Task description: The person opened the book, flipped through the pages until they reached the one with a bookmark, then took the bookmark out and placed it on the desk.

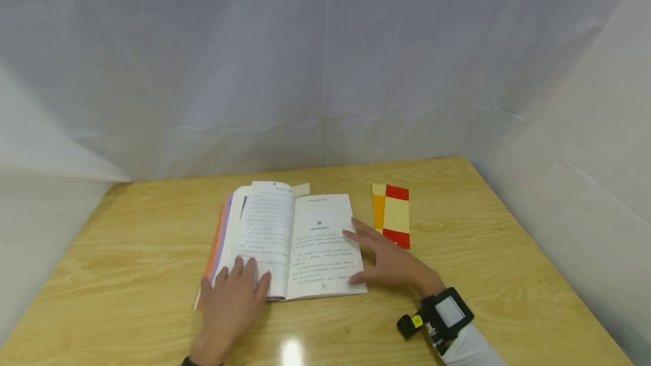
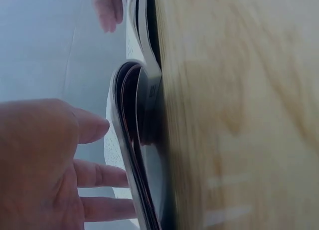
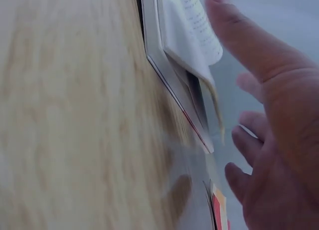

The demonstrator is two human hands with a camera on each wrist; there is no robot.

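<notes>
An open book (image 1: 290, 242) with printed pages lies on the wooden table (image 1: 127, 275). My left hand (image 1: 231, 304) lies flat on the lower left pages, fingers straight, holding them down. My right hand (image 1: 389, 261) rests with spread fingers at the right page's outer edge. In the left wrist view the left hand (image 2: 45, 165) sits beside the curved page stack (image 2: 134, 155). The right wrist view shows the right hand (image 3: 274, 140) over the book's edge (image 3: 184, 90).
A strip of red, yellow and orange colour blocks (image 1: 390, 214) lies just right of the book, also visible in the right wrist view as a colour strip (image 3: 219, 210). A small pale note (image 1: 301, 189) pokes out behind the book. White cloth walls surround the table.
</notes>
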